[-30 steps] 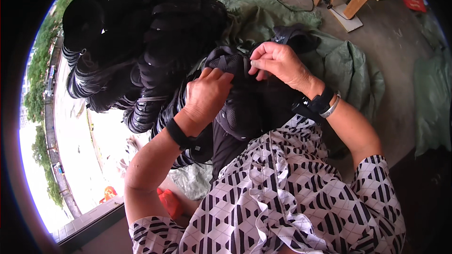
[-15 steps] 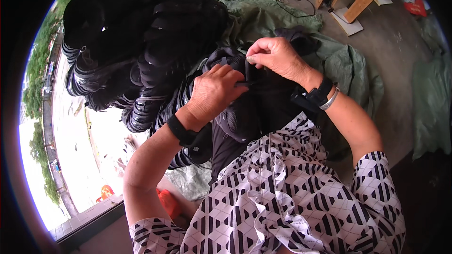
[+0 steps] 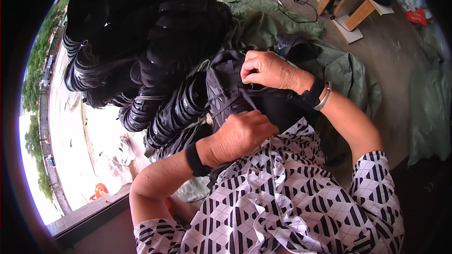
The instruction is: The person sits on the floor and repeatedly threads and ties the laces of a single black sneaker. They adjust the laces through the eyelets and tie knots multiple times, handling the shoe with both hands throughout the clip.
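Note:
A black shoe upper (image 3: 219,77) lies across my lap, its tongue toward the far side and its laced front facing up. Dark lace (image 3: 248,99) runs from the eyelets toward my left hand (image 3: 245,136), which is closed on it near my body. Just right of the tongue, my right hand (image 3: 273,70) is held in a pinch, thumb against fingers. What it pinches is too dark to make out. My fingers hide the right side of the upper.
Nested stacks of black shoe uppers (image 3: 174,108) and a big dark heap (image 3: 160,33) rise on the left. Another dark upper (image 3: 294,47) rests on the green sheet (image 3: 348,70) beyond my right hand. A wooden stool (image 3: 360,16) and trailing cable (image 3: 301,16) are at far right.
My left hand has come down toward my body, drawing the lace. My right hand has dropped slightly. More of the upper's laced front now shows.

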The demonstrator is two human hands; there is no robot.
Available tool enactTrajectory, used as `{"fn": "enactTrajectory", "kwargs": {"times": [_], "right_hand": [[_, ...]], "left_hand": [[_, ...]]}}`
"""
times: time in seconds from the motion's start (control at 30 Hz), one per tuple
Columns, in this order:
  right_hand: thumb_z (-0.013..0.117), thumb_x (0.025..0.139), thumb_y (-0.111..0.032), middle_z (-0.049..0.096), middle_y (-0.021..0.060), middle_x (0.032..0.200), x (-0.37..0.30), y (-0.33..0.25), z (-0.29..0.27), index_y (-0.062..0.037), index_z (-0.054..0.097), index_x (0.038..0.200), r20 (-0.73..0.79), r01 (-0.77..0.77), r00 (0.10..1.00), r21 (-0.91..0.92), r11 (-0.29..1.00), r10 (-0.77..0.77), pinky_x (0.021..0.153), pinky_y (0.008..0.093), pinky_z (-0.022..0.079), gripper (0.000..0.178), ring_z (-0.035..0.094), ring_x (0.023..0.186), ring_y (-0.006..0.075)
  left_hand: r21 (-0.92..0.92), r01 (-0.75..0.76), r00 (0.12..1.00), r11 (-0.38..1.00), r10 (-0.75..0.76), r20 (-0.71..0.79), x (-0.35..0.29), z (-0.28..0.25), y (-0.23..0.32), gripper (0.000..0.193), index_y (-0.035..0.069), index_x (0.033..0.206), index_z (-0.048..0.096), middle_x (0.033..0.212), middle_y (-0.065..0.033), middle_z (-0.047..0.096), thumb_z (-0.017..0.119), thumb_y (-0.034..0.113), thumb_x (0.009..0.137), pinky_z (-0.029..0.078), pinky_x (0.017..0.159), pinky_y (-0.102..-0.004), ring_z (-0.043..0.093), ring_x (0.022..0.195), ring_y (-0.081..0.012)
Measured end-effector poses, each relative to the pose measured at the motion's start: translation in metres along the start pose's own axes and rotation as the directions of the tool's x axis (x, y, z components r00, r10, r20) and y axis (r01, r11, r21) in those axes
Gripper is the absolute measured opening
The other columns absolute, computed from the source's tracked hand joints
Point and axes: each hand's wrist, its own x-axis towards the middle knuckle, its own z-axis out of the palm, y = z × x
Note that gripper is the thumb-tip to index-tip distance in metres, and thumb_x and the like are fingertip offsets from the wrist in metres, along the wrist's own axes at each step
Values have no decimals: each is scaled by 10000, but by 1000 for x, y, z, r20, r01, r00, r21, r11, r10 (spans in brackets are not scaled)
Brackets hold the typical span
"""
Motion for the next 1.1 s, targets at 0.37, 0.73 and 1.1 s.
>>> {"fn": "enactTrajectory", "kwargs": {"times": [0.37, 0.73, 1.1], "right_hand": [[649, 800, -135, 583, 114, 951, 9, -31, -7, -82, 685, 816, 154, 20, 988, -330, 944, 33, 811, 440, 483, 66, 614, 939, 331], [655, 788, -140, 586, 111, 883, 21, -28, -2, -54, 648, 793, 292, -41, 945, -346, 937, 149, 778, 441, 486, 86, 611, 905, 326], [633, 795, -104, 622, 103, 903, 2, -23, 11, -76, 656, 818, 31, -58, 997, -294, 954, 70, 791, 422, 502, 43, 627, 905, 319]], "left_hand": [[524, 335, 926, 783, -376, -31, -2, -56, -82, 128, 96, 799, 653, 883, -39, 578, 708, 211, 783, 522, 760, -374, 561, 944, -264], [262, 469, 882, 843, -458, -105, -24, -35, -97, 125, 89, 784, 703, 983, -64, 573, 655, 205, 782, 515, 832, -407, 475, 1097, -304], [206, 475, 879, 855, -452, -152, -25, -27, -95, 133, 85, 776, 710, 966, -79, 572, 627, 188, 761, 487, 863, -421, 474, 1077, -315]]}}
